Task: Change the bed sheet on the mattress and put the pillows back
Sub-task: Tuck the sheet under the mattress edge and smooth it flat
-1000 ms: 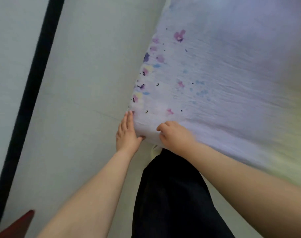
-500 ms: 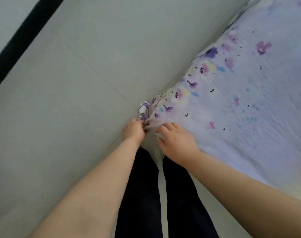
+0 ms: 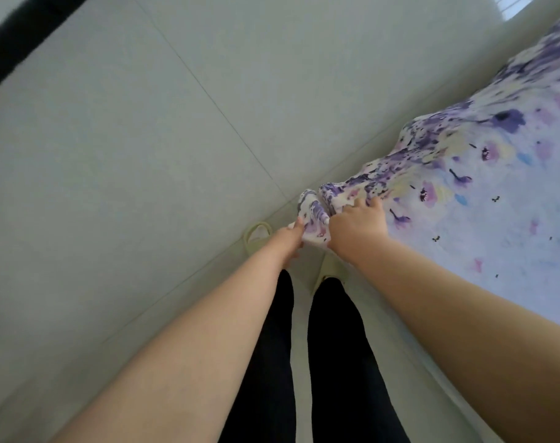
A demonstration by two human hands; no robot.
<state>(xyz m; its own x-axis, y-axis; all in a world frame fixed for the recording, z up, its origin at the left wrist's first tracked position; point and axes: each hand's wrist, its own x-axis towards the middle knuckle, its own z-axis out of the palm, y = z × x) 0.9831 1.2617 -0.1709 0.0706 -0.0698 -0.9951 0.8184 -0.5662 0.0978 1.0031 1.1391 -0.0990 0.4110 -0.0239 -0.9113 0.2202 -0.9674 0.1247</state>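
Pale floor tiles (image 3: 144, 155) fill most of the head view, with a dark strip (image 3: 23, 30) crossing the upper left corner. On the right lies the floral bed sheet (image 3: 464, 193), white with purple, pink and yellow flowers, spread over the bed and bunched at its near corner. The right hand (image 3: 357, 227) grips that bunched corner, fingers (image 3: 372, 204) curled into the cloth. The left hand (image 3: 288, 239) pinches the folded tip of the same corner just beside it, thumb against the fabric. Below the arms stand two legs in black trousers (image 3: 333, 362) and pale yellow slippers (image 3: 256, 238) on the floor.
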